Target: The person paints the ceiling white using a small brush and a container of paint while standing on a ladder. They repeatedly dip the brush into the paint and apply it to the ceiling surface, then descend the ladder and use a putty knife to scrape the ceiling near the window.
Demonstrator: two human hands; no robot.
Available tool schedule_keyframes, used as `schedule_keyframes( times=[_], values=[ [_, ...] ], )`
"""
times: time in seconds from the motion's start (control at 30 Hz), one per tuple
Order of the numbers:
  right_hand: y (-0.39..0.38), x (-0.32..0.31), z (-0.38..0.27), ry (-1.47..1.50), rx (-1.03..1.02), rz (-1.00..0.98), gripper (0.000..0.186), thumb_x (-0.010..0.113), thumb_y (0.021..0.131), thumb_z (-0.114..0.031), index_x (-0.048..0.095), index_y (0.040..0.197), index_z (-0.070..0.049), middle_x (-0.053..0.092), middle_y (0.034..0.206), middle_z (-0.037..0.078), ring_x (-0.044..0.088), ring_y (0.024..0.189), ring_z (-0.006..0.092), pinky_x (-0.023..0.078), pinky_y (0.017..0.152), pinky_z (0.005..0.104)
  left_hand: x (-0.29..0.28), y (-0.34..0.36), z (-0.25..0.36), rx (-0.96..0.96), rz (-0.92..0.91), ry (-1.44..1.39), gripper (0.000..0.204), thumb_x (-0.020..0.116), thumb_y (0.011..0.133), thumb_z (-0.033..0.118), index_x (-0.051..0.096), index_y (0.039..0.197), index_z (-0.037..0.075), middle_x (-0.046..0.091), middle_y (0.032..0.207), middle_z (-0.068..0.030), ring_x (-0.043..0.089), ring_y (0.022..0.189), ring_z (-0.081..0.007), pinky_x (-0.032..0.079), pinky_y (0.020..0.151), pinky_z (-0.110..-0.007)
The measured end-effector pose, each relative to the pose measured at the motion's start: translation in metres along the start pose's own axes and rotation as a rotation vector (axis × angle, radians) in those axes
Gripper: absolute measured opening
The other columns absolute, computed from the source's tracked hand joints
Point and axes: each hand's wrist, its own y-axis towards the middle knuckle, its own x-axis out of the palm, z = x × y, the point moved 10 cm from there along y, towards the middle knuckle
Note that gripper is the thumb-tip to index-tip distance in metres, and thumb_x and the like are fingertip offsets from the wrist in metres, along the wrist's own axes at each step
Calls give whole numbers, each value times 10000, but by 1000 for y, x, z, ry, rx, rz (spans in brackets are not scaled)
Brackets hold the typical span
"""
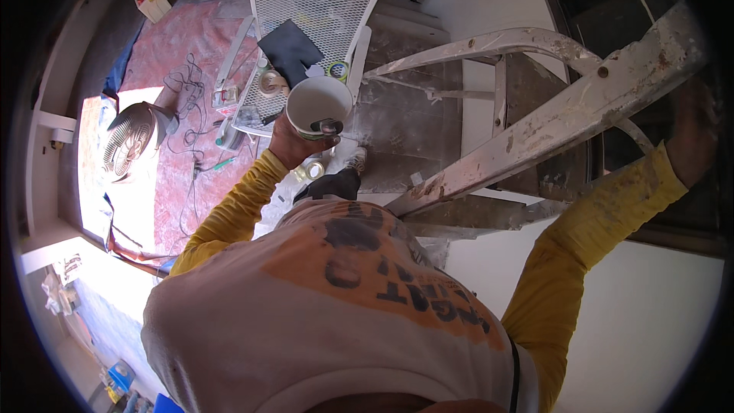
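My left hand (294, 140) is wrapped round a white cup-like tub (319, 101), holding it mouth up in front of me. Inside, against the near wall, lies a small dark shape (329, 127), perhaps my thumb hooked over the rim or a tool; I cannot tell which. My right hand (694, 126) is raised at the far right, close to the top of a paint-spattered stepladder (527, 118). Shadow and blur cover its fingers there, so whether they grip the ladder cannot be made out.
Beyond the tub stands a white mesh chair (310, 11) bearing a dark cloth-like piece (290, 50), a tape roll (337, 69) and small containers. To the left, a fan (128, 141) and tangled cables (191, 103) lie on a reddish floor sheet (180, 53). A box (153, 1) sits farther back.
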Motion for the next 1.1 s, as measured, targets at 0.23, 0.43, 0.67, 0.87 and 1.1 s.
schedule_keyframes(
  times=[0.23,0.43,0.67,0.87,1.1],
  values=[
    [-45,-60,52,474,322,-162,399,570,941,-200,502,1178,114,559,1165,267,637,861,247,571,769,307,75,25,6,99,-37,153,596,846,737,427,646,1200,109,676,1168,-65,648,1064,-255,518,926,-383],
    [-26,-145,115,604,257,118,545,585,861,-81,360,1310,130,478,1216,324,530,806,238,500,598,249,80,15,-1,-7,64,69,633,873,725,385,622,1230,97,673,1171,-63,630,1098,-251,482,988,-383],
    [113,-129,242,771,332,70,359,565,881,-172,538,1153,61,589,1006,203,558,794,278,520,595,316,33,-7,30,-106,219,65,640,905,705,256,601,1230,52,700,1096,-66,675,986,-203,552,856,-343],
    [150,-168,276,708,186,233,327,571,884,-249,608,1101,-7,657,973,125,608,773,251,524,612,352,95,-73,30,-319,462,-183,610,822,804,226,531,1307,44,652,1248,-65,626,1137,-191,512,977,-345],
    [126,-152,273,575,154,385,344,652,924,-261,600,1146,-3,673,1025,152,659,877,269,588,744,358,140,-69,47,-361,578,-490,633,894,712,186,578,1239,33,678,1168,-52,642,1070,-176,528,917,-343]
  ],
)
